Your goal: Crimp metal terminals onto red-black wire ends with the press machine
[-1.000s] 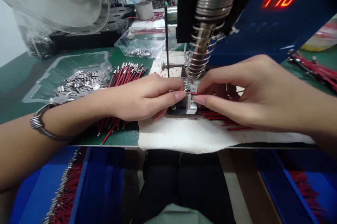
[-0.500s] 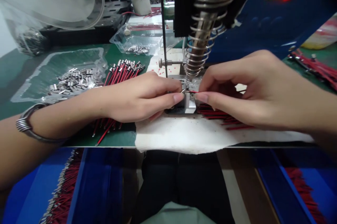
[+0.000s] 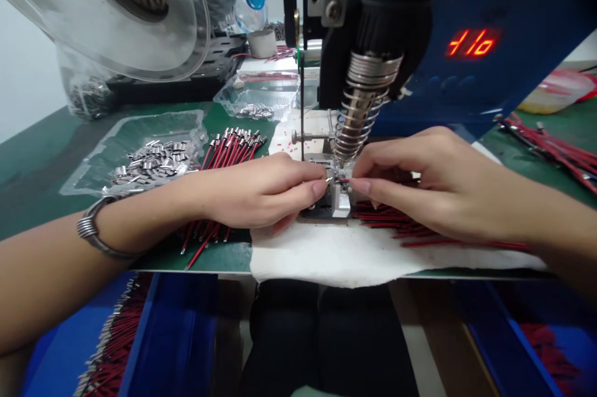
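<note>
My left hand (image 3: 273,190) pinches a small shiny metal part (image 3: 329,180) between thumb and forefinger, at the left side of the metal fixture (image 3: 342,203). From the other side, my right hand (image 3: 433,182) closes thumb and forefinger on a thin red wire (image 3: 345,180). The wire lies across the fixture's top, its tip close to the metal part; whether they touch I cannot tell. Directly above stands a soldering iron (image 3: 357,117) wrapped in a coil spring. Beneath my right hand lie several loose red and black wires (image 3: 385,216).
Left, a clear tray (image 3: 88,180) holds small metal parts, beside a bundle of red wires with metal ends (image 3: 236,145). A blue control box (image 3: 448,92) with a red display stands behind. White cloth (image 3: 298,254) covers the front. Blue bins (image 3: 172,335) sit below the table edge.
The camera view has tilted up slightly, so everything sits lower in the picture. Both hands keep their pinch at the fixture. The display's digits now read more clearly.
</note>
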{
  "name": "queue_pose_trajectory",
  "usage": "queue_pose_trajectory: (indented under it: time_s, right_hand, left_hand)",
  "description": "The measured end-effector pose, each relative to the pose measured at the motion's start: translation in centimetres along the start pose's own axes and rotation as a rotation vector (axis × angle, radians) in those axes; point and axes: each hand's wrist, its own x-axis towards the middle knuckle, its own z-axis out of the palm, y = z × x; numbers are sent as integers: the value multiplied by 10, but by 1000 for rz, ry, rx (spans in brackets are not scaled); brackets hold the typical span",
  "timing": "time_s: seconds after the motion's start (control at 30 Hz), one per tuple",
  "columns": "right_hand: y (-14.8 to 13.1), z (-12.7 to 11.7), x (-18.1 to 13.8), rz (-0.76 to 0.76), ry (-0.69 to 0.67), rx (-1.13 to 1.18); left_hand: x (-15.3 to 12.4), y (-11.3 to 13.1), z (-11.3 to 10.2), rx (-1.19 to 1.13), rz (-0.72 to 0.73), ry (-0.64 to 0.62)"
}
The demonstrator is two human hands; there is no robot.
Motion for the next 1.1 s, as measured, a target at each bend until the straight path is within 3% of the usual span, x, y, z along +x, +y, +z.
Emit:
queue_pose_trajectory:
  time_s: [1.1]
  right_hand:
    - [-1, -1, 0, -25, -27, -23]
  left_hand:
    - [-2, 0, 2, -164, -85, 7]
